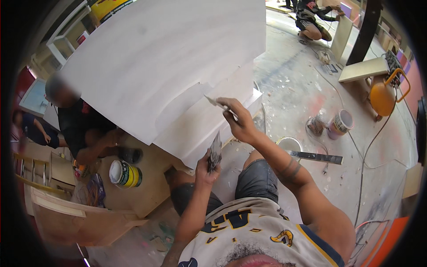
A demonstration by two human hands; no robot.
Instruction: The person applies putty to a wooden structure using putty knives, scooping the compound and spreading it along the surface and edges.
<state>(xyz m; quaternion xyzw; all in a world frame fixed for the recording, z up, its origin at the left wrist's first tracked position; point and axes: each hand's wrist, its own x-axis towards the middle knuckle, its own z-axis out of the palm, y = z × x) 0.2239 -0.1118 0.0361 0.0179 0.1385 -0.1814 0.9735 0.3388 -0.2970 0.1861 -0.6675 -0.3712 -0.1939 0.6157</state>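
Observation:
My right hand (240,121) is closed round a small pale putty knife (210,100), its blade just over the lower part of a large white panel (178,53). Lower down and nearer me, my left hand (207,170) grips a grey, smeared scraper (215,149) with its blade pointing up. Across the panel below the putty knife runs a ragged-edged patch (184,102) of slightly different white. Along the panel's near side is a white ledge (209,135). I cannot make out how much filler sits on either blade.
Left of the panel a co-worker (84,120) crouches beside a yellow-and-green bucket (125,174). On the right stand a paint bucket (341,123), an orange machine (383,100) and cables (362,173) on the floor. Another person (313,20) kneels far off. A dark metal bar (318,157) lies near my right arm.

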